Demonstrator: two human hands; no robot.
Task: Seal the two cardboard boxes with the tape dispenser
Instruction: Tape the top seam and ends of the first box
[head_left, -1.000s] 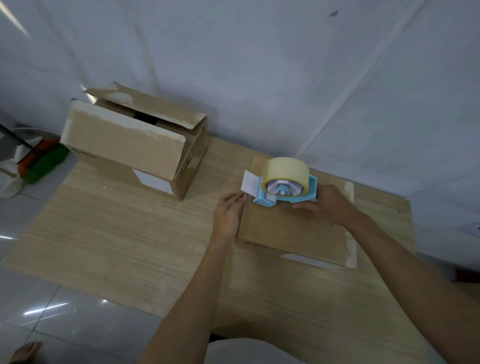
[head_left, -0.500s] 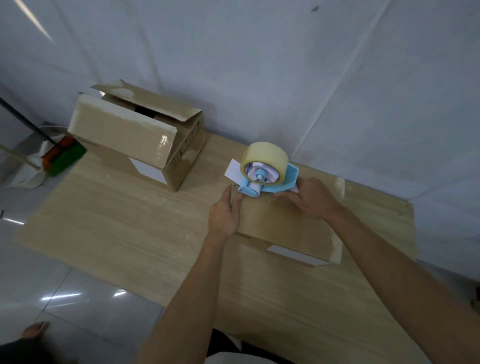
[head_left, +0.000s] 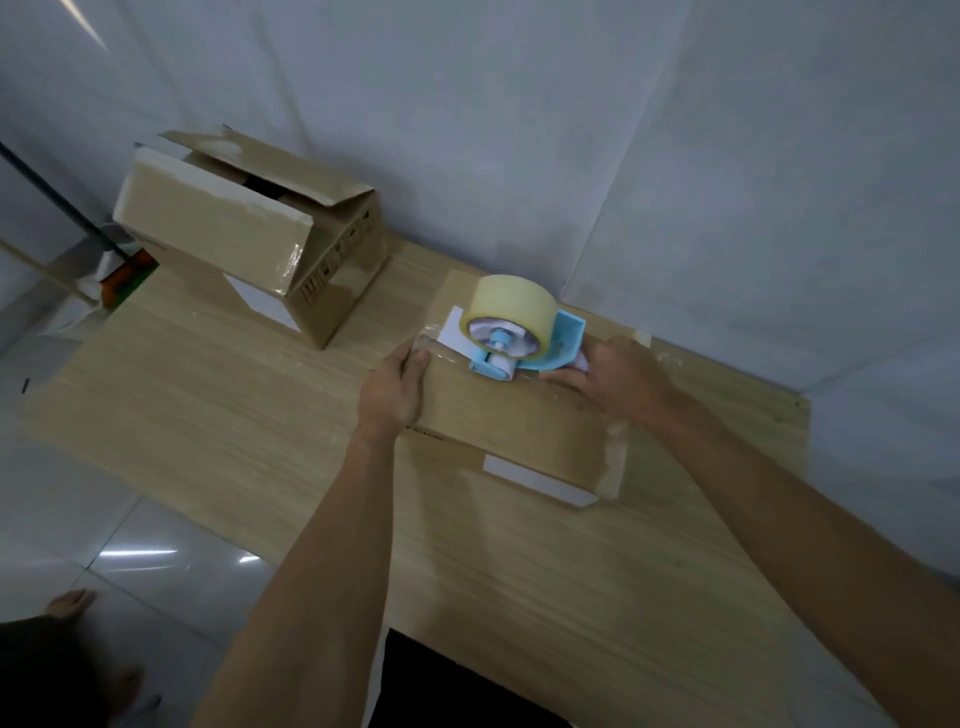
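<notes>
A flat cardboard box lies on the wooden table with its flaps closed. On its top sits a blue tape dispenser carrying a yellowish tape roll, and my right hand grips its handle. My left hand rests on the box's left edge, pressing the clear tape end down there with thumb and fingers. A short stretch of tape runs from that hand to the dispenser. A second, taller cardboard box stands at the back left with its top flaps partly open.
The wooden table stands against a white wall. A broom with orange and green parts leans on the floor at the left. A bare foot shows on the tiled floor at the lower left.
The dispenser has come down onto the box top and pulled slightly right. My left hand has closed on the tape end at the box's left edge. The camera view has shifted.
</notes>
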